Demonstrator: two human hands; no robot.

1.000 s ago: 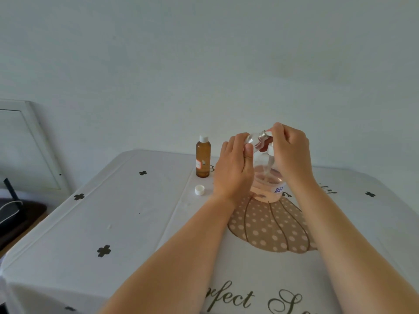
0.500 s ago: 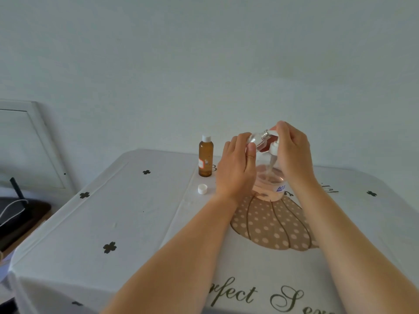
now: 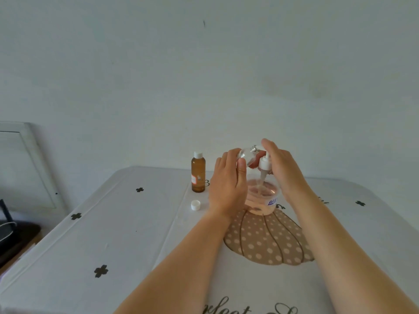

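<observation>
Head view: small clear bottle [image 3: 246, 152] hangs above the pink tub [image 3: 263, 200], its long axis slanted, neck up-right toward the white pump [image 3: 264, 163]. The left hand [image 3: 229, 184] pinches the bottle; the right hand [image 3: 283, 166] grips the pump. An amber bottle [image 3: 198, 172] and a white cap [image 3: 195, 205] sit just left — table [image 3: 113, 234] edges well apart.

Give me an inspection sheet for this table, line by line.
Surface: white tablecloth, pumpkin print.
Job's things: clear bottle tilted above pink tub; white pump, its tube reaching down into the tub.
Clutter: amber bottle upright; loose white cap near it.
Hands: left hand grips the clear bottle; right hand holds the white pump.
Cables: white cable at left edge, off the table.
Surroundings: plain wall; framed panel at left.
</observation>
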